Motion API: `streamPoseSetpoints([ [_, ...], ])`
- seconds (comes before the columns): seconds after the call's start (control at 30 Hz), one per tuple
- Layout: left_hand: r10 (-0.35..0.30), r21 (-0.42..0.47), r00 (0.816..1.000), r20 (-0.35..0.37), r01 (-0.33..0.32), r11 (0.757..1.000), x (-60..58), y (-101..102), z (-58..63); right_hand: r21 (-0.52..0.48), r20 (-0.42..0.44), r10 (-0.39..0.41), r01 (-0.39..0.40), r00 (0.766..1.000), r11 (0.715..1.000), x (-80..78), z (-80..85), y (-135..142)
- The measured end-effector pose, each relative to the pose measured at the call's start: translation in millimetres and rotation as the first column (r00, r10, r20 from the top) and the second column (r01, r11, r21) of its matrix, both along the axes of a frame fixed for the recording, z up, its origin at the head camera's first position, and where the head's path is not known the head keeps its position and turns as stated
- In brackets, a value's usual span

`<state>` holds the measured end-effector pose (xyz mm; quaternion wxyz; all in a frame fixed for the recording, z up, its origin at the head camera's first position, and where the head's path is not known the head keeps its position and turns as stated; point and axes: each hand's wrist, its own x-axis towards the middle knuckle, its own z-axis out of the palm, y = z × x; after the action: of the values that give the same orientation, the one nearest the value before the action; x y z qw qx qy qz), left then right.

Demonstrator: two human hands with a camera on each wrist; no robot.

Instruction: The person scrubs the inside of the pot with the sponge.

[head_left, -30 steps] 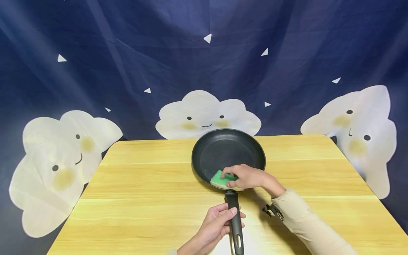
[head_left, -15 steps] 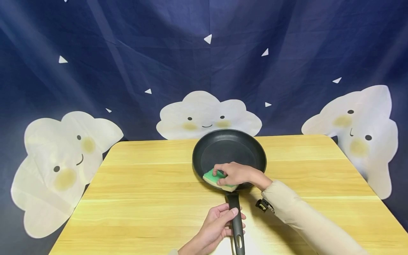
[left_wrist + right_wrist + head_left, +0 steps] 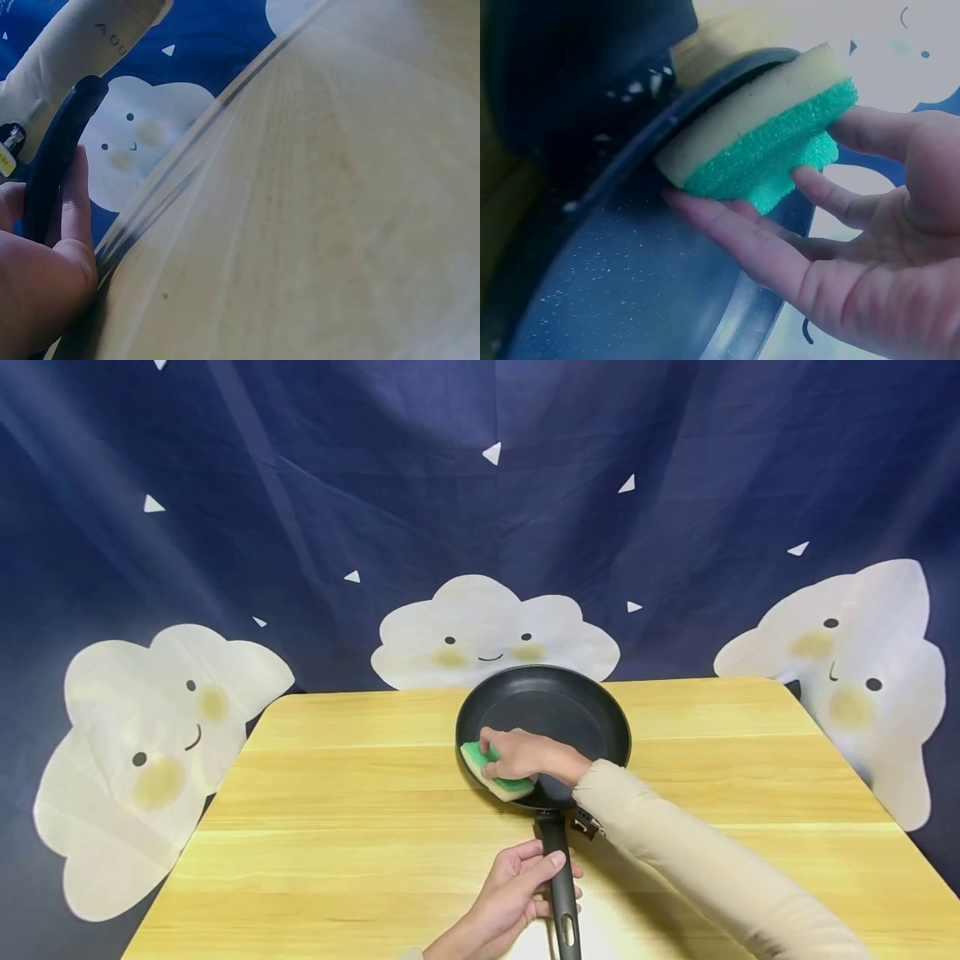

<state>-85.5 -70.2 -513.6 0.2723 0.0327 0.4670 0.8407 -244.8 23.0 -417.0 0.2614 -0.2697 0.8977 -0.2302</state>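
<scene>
A black frying pan (image 3: 558, 714) sits at the back middle of the table, its handle (image 3: 561, 881) pointing toward me. My left hand (image 3: 504, 897) grips that handle with the thumb on top; in the left wrist view the handle (image 3: 56, 165) rises between thumb and fingers. My right hand (image 3: 525, 755) holds a sponge (image 3: 510, 787), green on top and pale yellow below, at the near left inside of the pan. In the right wrist view the sponge's (image 3: 739, 124) pale side lies along the pan wall, with the fingers (image 3: 735, 232) spread around its green side.
The light wood table (image 3: 322, 827) lies under the pan. A dark blue curtain (image 3: 405, 485) with white clouds hangs right behind the table's back edge. My right sleeve (image 3: 697, 852), with a black device (image 3: 585, 823) at the wrist, crosses the table's right side.
My right hand has slid the sponge left and a little away from me along the pan's near inner side. The left hand keeps its grip on the handle, and the pan stays in place.
</scene>
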Motion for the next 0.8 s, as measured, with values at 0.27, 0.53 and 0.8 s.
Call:
streamPoseSetpoints([
  [0.27, 0.006, 0.001, 1.000, -0.002, -0.006, 1.000, 0.7, 1, -1.5, -0.003, 0.066, -0.078, 0.079, 0.995, 0.997, -13.9, -1.3, -16],
  [0.53, 0.005, -0.013, 1.000, -0.004, -0.005, 1.000, 1.1, 0, -0.2, -0.021, 0.062, -0.147, 0.149, 0.987, 0.989, -26.7, -4.7, -28],
  [0.8, 0.008, -0.008, 1.000, -0.016, -0.008, 1.000, 1.8, 2, -0.9, -0.004, -0.051, -0.225, 0.225, 0.973, 0.974, -41.6, -11.5, -34],
])
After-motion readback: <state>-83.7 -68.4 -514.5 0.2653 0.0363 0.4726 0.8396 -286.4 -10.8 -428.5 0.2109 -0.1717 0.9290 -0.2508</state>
